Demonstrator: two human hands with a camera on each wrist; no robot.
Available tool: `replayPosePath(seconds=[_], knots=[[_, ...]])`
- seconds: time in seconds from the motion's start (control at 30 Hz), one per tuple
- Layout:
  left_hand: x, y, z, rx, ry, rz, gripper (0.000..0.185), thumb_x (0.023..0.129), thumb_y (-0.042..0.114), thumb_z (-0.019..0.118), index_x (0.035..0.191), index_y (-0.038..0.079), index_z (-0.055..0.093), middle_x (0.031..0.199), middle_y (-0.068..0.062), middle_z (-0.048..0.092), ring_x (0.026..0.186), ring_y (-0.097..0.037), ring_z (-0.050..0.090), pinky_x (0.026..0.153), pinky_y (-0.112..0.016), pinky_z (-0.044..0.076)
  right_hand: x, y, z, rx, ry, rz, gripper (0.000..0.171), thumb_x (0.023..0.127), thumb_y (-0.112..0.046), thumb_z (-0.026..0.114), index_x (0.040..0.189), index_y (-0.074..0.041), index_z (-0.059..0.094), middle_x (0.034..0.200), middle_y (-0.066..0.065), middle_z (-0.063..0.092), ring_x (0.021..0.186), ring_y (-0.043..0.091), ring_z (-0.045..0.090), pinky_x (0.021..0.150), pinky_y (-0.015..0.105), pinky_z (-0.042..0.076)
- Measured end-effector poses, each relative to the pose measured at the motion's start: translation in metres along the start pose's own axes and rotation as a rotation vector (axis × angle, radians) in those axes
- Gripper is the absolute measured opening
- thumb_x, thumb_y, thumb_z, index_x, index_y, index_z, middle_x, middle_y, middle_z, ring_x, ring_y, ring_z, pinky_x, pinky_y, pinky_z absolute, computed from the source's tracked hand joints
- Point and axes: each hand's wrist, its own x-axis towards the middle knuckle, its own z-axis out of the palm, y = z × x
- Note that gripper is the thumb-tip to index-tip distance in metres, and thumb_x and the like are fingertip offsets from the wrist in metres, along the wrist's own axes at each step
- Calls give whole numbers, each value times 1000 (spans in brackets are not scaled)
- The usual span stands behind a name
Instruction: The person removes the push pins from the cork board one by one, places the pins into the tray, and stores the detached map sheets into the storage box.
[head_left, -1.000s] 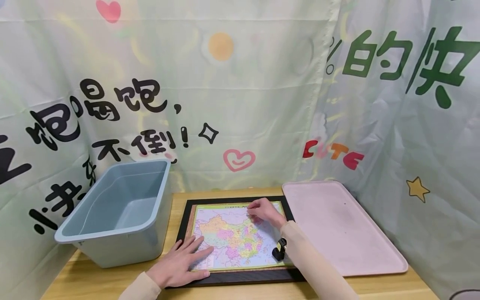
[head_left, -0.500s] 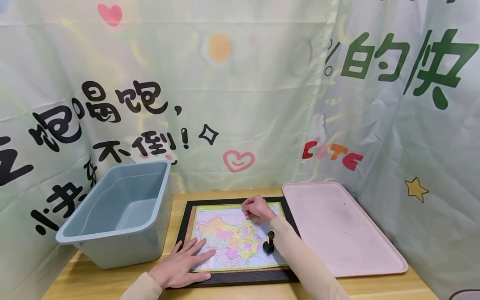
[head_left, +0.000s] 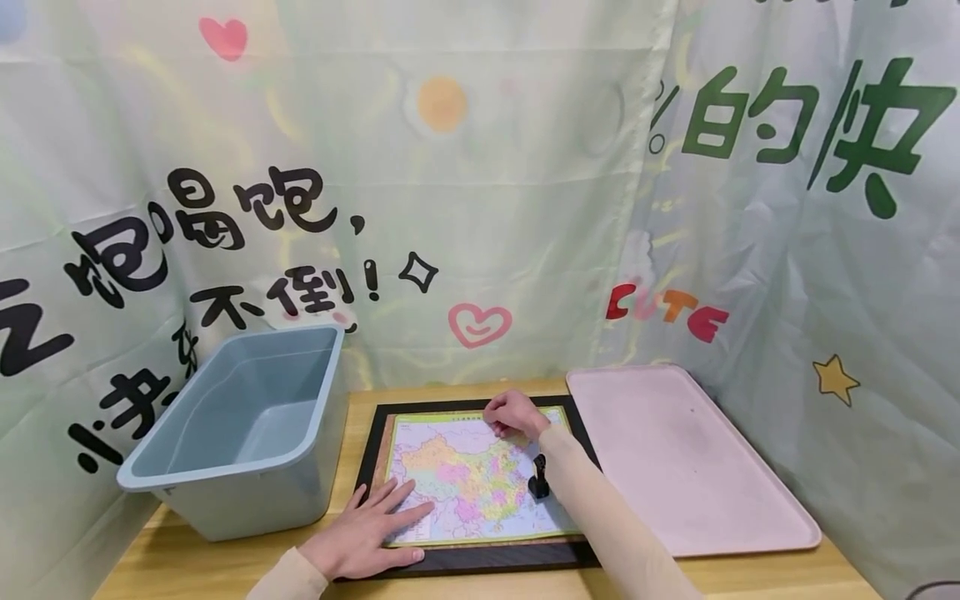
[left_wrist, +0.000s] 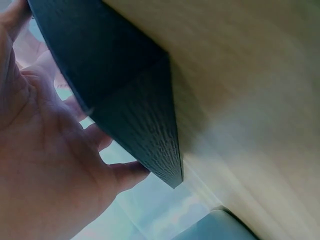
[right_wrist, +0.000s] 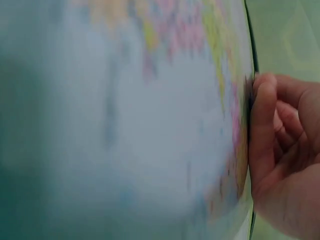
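Note:
In the head view, a colourful map [head_left: 450, 475] lies on a cork board [head_left: 383, 467] inside a black frame [head_left: 465, 560]. My left hand [head_left: 367, 529] lies over the frame's near left corner, fingers spread onto the map and thumb along the front bar. The left wrist view has that hand [left_wrist: 50, 150] beside the dark frame corner [left_wrist: 140, 105]. At the map's upper right, my right hand [head_left: 513, 414] has curled fingers. In the right wrist view its thumb and fingertips [right_wrist: 265, 82] meet right at the map [right_wrist: 165, 125]; I cannot tell whether they pinch something small.
A deep blue-grey bin [head_left: 240, 500] stands left of the frame. On the right lies a pink tray [head_left: 682, 467], its left edge close to the frame. All rest on a wooden table [head_left: 360, 408]. A printed cloth backdrop [head_left: 480, 208] hangs behind and on both sides.
Over the first half second my right hand shifts slightly left along the map's top, then stays there. The left hand keeps its place on the frame corner.

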Motion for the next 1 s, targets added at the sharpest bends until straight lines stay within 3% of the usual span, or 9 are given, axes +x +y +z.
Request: replayPosePath(seconds=[0.2, 0.37, 1.0], knots=[[0, -1, -4, -5, 1, -4, 62, 92, 70, 44, 148, 45, 39, 161, -7, 29, 148, -40, 23, 108, -75, 13, 9, -1, -8, -70, -55, -14, 12, 96, -9, 62, 96, 0, 71, 63, 4, 58, 49, 10, 50, 48, 21, 46], [0, 0, -1, -11, -6, -2, 62, 92, 70, 44, 149, 45, 38, 161, -7, 29, 148, -41, 23, 108, -75, 12, 7, 2, -9, -69, -80, 19, 11, 95, -9, 63, 96, -1, 70, 61, 3, 57, 47, 9, 49, 46, 21, 46], [0, 1, -2, -26, -10, -13, 63, 90, 72, 46, 148, 45, 40, 161, -7, 30, 148, -42, 22, 105, -77, 13, 15, 7, -18, -81, -138, -9, 14, 97, -12, 61, 99, -2, 71, 59, 3, 58, 45, 8, 49, 47, 21, 47]])
